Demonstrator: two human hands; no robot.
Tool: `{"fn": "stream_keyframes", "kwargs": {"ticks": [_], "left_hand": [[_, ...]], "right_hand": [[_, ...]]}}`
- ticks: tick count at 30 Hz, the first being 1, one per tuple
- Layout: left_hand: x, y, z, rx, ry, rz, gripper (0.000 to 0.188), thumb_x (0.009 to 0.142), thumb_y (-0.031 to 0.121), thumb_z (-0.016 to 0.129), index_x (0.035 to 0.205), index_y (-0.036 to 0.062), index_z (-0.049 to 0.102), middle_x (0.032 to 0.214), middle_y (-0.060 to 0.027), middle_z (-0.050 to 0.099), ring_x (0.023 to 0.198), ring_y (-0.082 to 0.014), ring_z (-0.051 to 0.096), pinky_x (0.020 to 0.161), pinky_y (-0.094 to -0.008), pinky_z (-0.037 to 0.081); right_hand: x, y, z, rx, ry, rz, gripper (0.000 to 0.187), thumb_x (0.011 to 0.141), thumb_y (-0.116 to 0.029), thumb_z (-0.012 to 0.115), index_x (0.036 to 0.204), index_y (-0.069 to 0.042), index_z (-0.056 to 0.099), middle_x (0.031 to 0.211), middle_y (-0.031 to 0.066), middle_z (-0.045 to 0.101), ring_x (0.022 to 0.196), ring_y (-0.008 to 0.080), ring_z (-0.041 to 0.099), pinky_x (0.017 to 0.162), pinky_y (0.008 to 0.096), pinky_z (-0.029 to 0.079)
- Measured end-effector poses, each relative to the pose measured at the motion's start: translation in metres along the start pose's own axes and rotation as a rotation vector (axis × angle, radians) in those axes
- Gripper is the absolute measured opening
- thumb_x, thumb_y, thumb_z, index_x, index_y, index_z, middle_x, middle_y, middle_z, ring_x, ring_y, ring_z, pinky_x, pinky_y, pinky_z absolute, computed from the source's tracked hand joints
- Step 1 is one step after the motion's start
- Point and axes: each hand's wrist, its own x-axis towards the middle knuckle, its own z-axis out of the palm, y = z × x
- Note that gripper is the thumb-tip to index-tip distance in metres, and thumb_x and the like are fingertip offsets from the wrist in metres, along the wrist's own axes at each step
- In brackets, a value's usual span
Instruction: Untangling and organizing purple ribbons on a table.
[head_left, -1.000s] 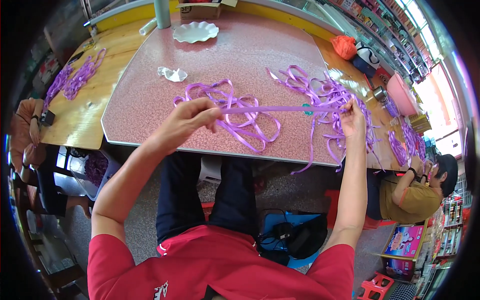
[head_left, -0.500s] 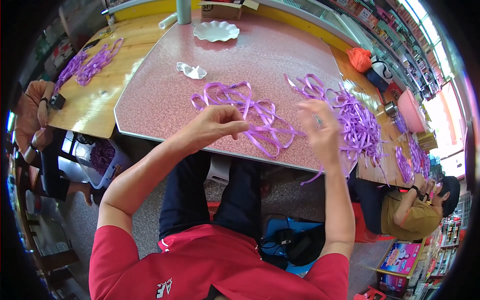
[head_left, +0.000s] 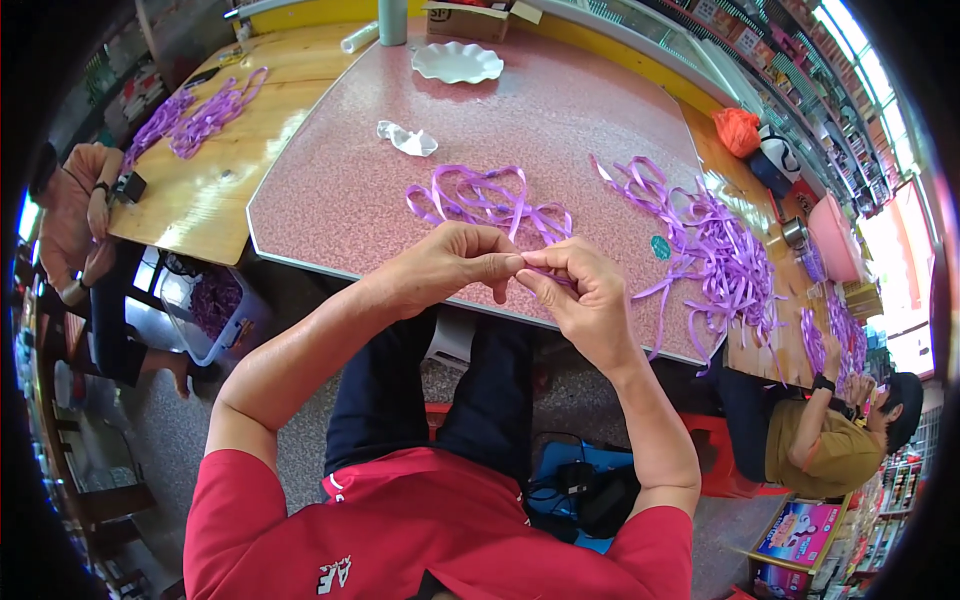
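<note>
Over the table's near edge, my left hand (head_left: 462, 263) and my right hand (head_left: 585, 297) meet fingertip to fingertip. Both are closed in a pinch on a purple ribbon strap (head_left: 552, 276), of which only a short stretch shows between the fingers. Just beyond them, loose purple ribbon loops (head_left: 470, 190) lie on the pink speckled table (head_left: 340, 210); my hands hide their near part. To the right of my right hand spreads a tangled heap of purple ribbons (head_left: 725, 265), some ends hanging over the edge. A small green oval (head_left: 660, 247) shows beside the heap.
Crumpled white wrapping (head_left: 408, 139) and a white scalloped plate (head_left: 457, 63) lie farther back, near a green cylinder (head_left: 392, 22) and a cardboard box (head_left: 468, 20). People sit at both sides, with more ribbons (head_left: 215, 115) on the left wooden table. A bin (head_left: 225, 318) stands below.
My right hand has come left from beside the ribbon heap to meet my left hand, and now pinches the ribbon strap. The whole view has shifted slightly.
</note>
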Motion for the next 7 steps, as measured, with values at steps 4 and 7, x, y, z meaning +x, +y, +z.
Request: {"fn": "stream_keyframes", "kwargs": {"ticks": [4,7], "left_hand": [[0.0002,-0.0027,0.0025,-0.017,0.004,0.018,0.030,0.097,0.032,0.063,0.096,0.0014,0.066,0.080,-0.0022,0.065,0.077,-0.0096,0.061,0.075,-0.0261,0.047],[-0.0001,-0.0035,0.0030,0.044,0.019,0.018,0.031,0.097,0.032,0.062,0.099,0.0011,0.065,0.081,-0.0024,0.065,0.079,-0.0100,0.061,0.077,-0.0263,0.047]], "right_hand": [[0.0005,-0.0075,-0.0050,-0.201,0.004,-0.117,0.013,0.082,0.002,0.075,0.094,0.000,0.070,0.085,0.0061,0.066,0.074,0.0097,0.062,0.059,0.0225,0.047],[-0.0016,-0.0091,-0.0073,-0.211,-0.023,-0.081,0.012,0.082,0.002,0.074,0.093,0.000,0.071,0.085,0.0068,0.066,0.072,0.0127,0.063,0.059,0.0248,0.047]]}}
